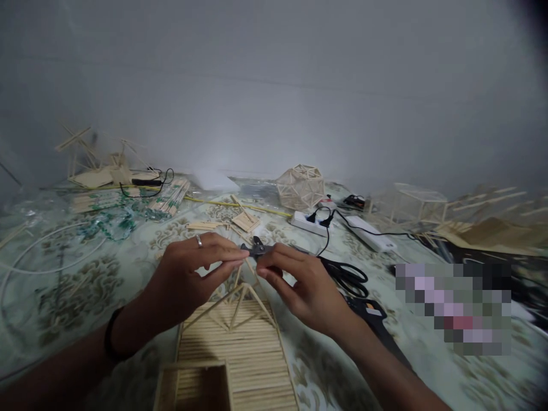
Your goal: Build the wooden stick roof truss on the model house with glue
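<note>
My left hand (pixel 190 268), with a silver ring and a dark wristband, pinches at the top of thin wooden sticks (pixel 250 268) rising between my hands. Close beside it, my right hand (pixel 302 279) has thumb and fingers pressed together; what they hold, if anything, is hidden. Below my fingertips, a peaked frame of sticks (pixel 242 297) stands on a platform of parallel wooden sticks (pixel 240 348). An open-topped wooden box (pixel 229 377) sits at the platform's near end. Just behind my fingertips lies a dark cutting tool (pixel 258 246), partly covered by my right hand.
Black-handled scissors (pixel 349 277) and a black tool with an orange mark (pixel 372 311) lie right of my right hand. Behind are a white power strip (pixel 310 224) with plugs, a ball-shaped stick model (pixel 301 187) and bundled sticks (pixel 171 197). A white cable (pixel 55 271) curls at left.
</note>
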Available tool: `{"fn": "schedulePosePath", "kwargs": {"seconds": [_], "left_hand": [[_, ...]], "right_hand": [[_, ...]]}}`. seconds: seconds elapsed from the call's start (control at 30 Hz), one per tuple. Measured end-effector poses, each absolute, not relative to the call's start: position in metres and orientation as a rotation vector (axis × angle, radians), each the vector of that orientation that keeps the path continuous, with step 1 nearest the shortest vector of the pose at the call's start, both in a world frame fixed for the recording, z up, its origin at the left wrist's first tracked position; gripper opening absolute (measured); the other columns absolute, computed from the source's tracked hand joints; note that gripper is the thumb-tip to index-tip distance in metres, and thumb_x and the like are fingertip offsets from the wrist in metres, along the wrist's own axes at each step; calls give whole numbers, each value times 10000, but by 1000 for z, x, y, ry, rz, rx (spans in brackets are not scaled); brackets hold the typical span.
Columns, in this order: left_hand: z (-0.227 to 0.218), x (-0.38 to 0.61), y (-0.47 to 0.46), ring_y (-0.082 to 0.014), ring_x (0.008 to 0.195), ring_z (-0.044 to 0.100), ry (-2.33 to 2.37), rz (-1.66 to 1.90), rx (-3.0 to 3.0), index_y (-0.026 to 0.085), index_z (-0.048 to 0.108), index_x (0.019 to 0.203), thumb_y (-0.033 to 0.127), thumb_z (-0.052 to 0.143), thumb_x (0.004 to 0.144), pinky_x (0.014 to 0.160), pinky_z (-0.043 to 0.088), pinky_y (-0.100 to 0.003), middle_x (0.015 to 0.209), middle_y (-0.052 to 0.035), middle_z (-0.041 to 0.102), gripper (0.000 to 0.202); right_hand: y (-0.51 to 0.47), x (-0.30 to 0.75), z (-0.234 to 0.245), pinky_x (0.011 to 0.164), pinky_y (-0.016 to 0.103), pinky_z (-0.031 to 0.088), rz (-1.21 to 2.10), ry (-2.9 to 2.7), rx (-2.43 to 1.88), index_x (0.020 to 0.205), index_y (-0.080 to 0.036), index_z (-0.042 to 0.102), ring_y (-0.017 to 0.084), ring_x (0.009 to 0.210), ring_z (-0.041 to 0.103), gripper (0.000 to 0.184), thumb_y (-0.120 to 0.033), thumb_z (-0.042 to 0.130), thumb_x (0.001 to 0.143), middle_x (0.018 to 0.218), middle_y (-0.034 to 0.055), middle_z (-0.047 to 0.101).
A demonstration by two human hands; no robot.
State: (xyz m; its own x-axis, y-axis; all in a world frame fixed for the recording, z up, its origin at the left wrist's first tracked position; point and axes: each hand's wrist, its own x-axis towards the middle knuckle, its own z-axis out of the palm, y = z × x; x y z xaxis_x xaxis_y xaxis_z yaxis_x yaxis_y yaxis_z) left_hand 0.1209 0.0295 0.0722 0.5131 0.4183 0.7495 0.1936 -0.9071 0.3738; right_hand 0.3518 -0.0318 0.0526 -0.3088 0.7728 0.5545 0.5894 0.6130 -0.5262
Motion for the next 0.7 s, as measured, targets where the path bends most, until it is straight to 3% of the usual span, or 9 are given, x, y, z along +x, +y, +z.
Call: {"fn": "schedulePosePath", "kwargs": {"seconds": [0.27,0.37,0.43,0.5,0.6,0.7], "left_hand": [[70,120,29,-70,661,652,567,1294,2521,211,810,1073,95,777,932,644,520,-163,985,-5,832,186],[72,118,28,-67,630,613,605,1245,2496,237,786,1188,136,760,954,665,516,-173,969,16,825,255],[74,114,31,-86,702,667,664,1182,2455,247,752,1291,210,726,991,722,537,-188,991,11,825,303],[75,108,42,-129,885,743,755,1112,2402,248,739,1326,304,670,1029,826,563,-216,1072,-17,828,309],[68,91,76,-205,1129,746,976,1036,2276,227,737,1330,455,613,1031,988,567,-288,1250,-72,804,396],[50,70,114,-264,1189,746,1214,887,2144,168,707,1361,566,541,983,1009,589,-345,1381,-130,756,574]], "right_hand": [[-15,391,53,663,310,441,91,-1722,-1384,754,-226,573,180,677,582,334,-348,544,1064,726,13,614],[-7,412,51,664,313,493,93,-1646,-1444,912,-212,662,186,694,624,160,-359,641,970,854,42,686],[-5,419,50,677,319,527,103,-1630,-1455,1044,-196,698,194,717,662,197,-349,668,923,926,65,728],[-6,421,52,660,312,519,112,-1642,-1507,975,-196,725,195,685,674,191,-365,640,947,837,55,752],[-9,418,56,606,293,483,139,-1721,-1551,834,-204,732,187,620,671,261,-372,604,987,707,37,755],[-11,413,59,579,282,476,146,-1796,-1516,845,-203,744,185,615,684,249,-357,608,985,720,38,771]]}}
